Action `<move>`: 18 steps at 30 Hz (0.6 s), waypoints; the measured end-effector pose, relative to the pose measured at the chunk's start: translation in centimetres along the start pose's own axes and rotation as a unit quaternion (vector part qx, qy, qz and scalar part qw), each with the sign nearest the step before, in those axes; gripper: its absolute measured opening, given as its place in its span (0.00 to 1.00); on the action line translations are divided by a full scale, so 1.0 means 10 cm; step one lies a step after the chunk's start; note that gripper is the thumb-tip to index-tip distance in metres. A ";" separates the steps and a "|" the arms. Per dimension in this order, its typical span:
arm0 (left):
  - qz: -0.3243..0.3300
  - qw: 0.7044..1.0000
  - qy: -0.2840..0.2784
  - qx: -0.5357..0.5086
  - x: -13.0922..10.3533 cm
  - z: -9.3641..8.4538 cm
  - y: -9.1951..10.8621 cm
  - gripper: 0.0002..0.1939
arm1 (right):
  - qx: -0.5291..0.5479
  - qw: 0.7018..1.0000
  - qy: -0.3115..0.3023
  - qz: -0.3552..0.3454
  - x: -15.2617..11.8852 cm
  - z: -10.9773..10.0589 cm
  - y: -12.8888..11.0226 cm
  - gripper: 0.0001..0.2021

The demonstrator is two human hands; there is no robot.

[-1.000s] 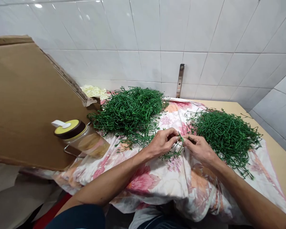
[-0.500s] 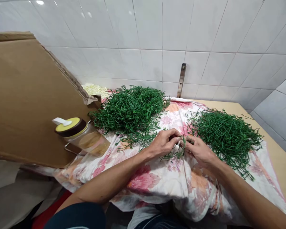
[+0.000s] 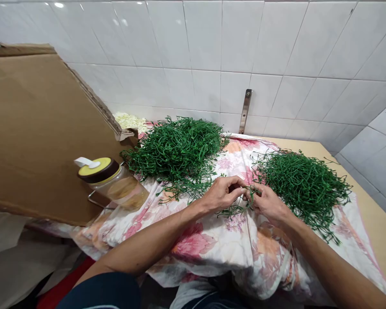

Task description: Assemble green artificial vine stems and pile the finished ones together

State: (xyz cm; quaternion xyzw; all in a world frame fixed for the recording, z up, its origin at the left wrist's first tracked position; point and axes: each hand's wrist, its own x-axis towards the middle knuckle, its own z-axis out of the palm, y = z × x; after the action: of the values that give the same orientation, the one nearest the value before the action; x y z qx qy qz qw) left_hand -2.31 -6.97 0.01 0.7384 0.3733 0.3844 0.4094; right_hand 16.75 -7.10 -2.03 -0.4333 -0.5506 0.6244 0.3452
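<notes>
Over the cloth, my left hand (image 3: 223, 195) and my right hand (image 3: 267, 202) meet fingertip to fingertip. A thin green plastic-looking stem (image 3: 251, 196) is pinched in my right hand. The thumb and forefinger of my left hand are closed at the same spot; whatever lies between them is too small to make out. Several loose green stems (image 3: 232, 211) lie on the cloth just below the hands. A large tangled pile of green stems (image 3: 180, 148) sits behind my left hand, and another pile (image 3: 304, 186) lies to the right of my right hand.
A floral cloth (image 3: 196, 244) covers most of the wooden table (image 3: 381, 231). At left stand a cardboard sheet (image 3: 35, 128) and a clear jar (image 3: 125, 191) with a yellow and brown lid. Small pale pieces (image 3: 130, 122) lie at the back by the tiled wall (image 3: 202, 90).
The view has shifted slightly. Both hands stay together at the same place, with only small finger movements around the stem.
</notes>
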 end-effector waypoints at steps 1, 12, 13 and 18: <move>0.002 1.000 0.002 0.009 0.00 0.00 0.00 0.08 | 0.000 1.000 -0.003 -0.002 0.00 0.00 0.00 0.23; 0.069 0.988 0.053 0.128 -0.01 0.00 -0.04 0.09 | -0.248 0.958 0.006 -0.141 0.00 -0.07 0.00 0.16; 0.062 0.988 0.054 0.127 -0.01 0.01 -0.04 0.09 | -0.295 0.942 0.017 -0.162 0.00 -0.07 0.00 0.14; 0.007 0.994 0.066 0.088 0.01 0.04 -0.11 0.07 | -0.452 0.852 0.045 -0.259 -0.05 -0.04 0.00 0.10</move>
State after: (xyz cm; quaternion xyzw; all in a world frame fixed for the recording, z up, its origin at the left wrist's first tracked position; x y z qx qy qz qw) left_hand -2.18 -6.56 -1.07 0.7472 0.4271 0.4005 0.3143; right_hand 17.29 -7.37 -1.96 -0.4103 -0.8484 0.1746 0.2852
